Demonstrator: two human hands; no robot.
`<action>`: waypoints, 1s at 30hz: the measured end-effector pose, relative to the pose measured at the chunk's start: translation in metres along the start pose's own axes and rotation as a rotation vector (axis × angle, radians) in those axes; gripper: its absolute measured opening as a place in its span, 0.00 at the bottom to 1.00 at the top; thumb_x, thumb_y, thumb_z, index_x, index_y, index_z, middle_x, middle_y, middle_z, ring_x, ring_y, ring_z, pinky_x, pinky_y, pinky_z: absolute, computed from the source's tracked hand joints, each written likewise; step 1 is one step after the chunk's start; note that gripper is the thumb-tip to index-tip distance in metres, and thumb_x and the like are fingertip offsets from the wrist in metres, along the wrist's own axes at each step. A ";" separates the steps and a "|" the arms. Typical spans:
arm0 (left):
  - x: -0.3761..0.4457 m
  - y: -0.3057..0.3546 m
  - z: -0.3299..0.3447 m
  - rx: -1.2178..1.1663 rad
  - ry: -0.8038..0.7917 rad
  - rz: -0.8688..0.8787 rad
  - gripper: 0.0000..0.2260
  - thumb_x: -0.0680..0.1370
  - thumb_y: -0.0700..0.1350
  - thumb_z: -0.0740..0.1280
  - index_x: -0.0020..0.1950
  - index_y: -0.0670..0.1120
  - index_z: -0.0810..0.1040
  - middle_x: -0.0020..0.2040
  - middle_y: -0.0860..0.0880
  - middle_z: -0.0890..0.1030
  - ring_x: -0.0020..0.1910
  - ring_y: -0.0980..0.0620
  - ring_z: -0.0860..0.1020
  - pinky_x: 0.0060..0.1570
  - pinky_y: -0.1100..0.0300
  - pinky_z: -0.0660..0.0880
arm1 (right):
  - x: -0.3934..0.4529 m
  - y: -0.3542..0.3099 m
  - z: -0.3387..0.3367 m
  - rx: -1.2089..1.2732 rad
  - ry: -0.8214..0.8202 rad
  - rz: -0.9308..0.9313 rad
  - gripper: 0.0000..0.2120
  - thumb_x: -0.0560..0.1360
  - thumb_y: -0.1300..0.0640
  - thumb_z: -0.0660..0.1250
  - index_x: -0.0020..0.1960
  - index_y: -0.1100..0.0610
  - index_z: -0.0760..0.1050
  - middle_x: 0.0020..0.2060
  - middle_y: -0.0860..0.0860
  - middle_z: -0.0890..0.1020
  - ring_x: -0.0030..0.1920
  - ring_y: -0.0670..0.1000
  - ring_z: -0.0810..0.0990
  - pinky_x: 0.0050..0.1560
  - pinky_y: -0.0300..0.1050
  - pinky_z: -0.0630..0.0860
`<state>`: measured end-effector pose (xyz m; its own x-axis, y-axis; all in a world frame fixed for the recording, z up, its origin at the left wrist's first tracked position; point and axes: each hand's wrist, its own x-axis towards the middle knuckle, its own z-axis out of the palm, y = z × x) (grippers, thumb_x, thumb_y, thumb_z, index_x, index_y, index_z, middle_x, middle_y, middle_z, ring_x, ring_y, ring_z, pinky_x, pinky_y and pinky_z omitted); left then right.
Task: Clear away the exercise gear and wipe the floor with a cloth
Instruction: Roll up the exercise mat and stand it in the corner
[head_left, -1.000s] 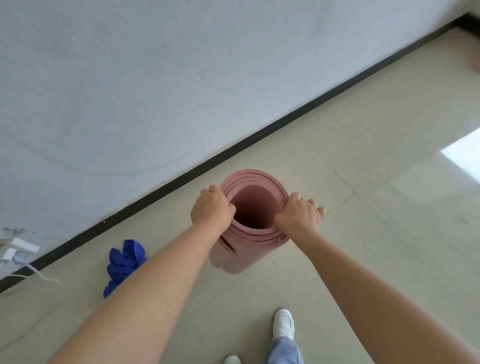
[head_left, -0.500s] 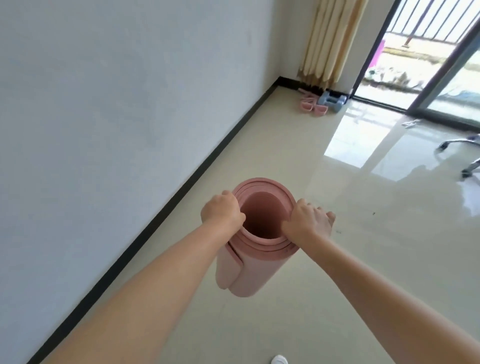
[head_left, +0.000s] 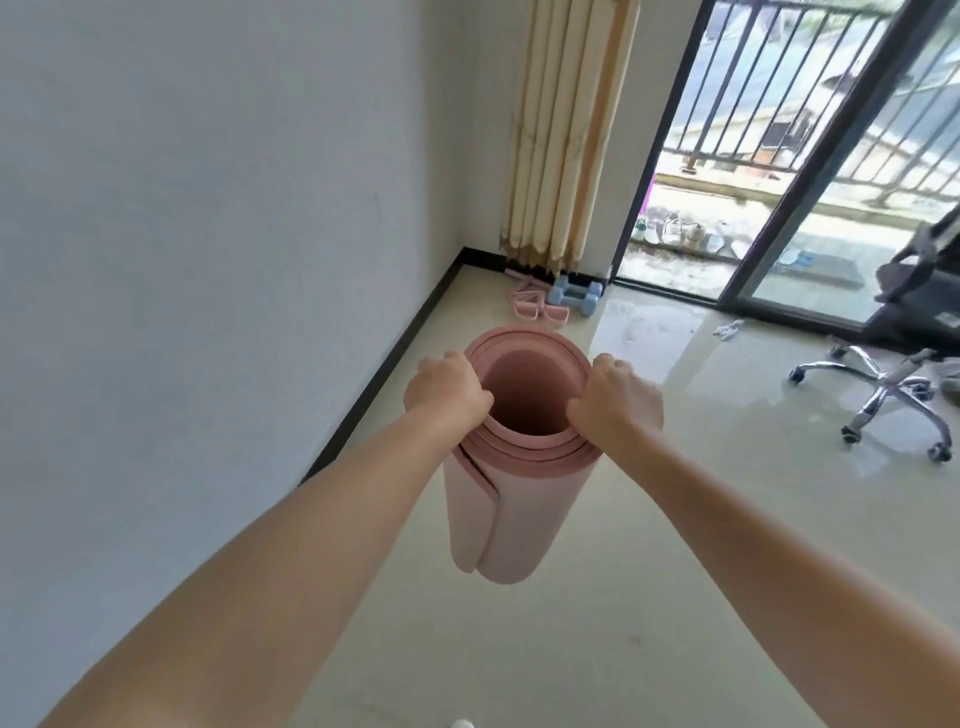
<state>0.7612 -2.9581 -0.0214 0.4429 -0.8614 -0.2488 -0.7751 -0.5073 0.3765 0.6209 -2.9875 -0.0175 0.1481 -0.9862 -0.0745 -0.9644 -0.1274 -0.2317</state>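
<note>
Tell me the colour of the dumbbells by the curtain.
Light blue: the dumbbells show in the head view, on the floor in the corner.

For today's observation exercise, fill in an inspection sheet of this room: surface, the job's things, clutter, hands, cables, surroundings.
Surface: glossy pale tiled floor, sunlit by the door.
Job's things: rolled pink mat held upright off the floor; blue dumbbells and pink resistance bands in the corner.
Clutter: small pale scrap on the floor.
Hands: left hand and right hand each grip the mat's top rim.
Cables: nothing seen.
Surroundings: white wall, beige curtain, glass balcony door, office chair.
</note>
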 end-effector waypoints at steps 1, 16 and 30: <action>0.028 0.013 -0.007 0.006 -0.007 0.007 0.21 0.77 0.47 0.63 0.66 0.40 0.66 0.63 0.40 0.71 0.59 0.42 0.74 0.51 0.55 0.72 | 0.029 -0.001 -0.006 0.008 -0.002 0.011 0.14 0.73 0.62 0.60 0.58 0.63 0.68 0.55 0.58 0.75 0.53 0.59 0.76 0.51 0.47 0.70; 0.442 0.185 -0.041 0.077 -0.047 -0.047 0.20 0.77 0.44 0.63 0.66 0.39 0.67 0.66 0.40 0.70 0.65 0.42 0.69 0.59 0.55 0.70 | 0.485 -0.003 -0.025 0.046 -0.094 -0.042 0.14 0.73 0.61 0.61 0.57 0.62 0.68 0.56 0.58 0.76 0.54 0.59 0.77 0.43 0.45 0.67; 0.855 0.232 -0.071 0.016 -0.062 -0.141 0.20 0.78 0.45 0.63 0.68 0.38 0.65 0.66 0.41 0.69 0.66 0.43 0.67 0.61 0.54 0.70 | 0.903 -0.101 0.020 -0.026 -0.225 -0.114 0.15 0.73 0.60 0.62 0.58 0.62 0.67 0.58 0.58 0.75 0.57 0.59 0.76 0.54 0.50 0.73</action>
<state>0.9917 -3.8141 -0.0834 0.5194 -0.7783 -0.3528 -0.7145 -0.6220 0.3202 0.8562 -3.8626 -0.0805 0.2982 -0.9171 -0.2645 -0.9436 -0.2414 -0.2266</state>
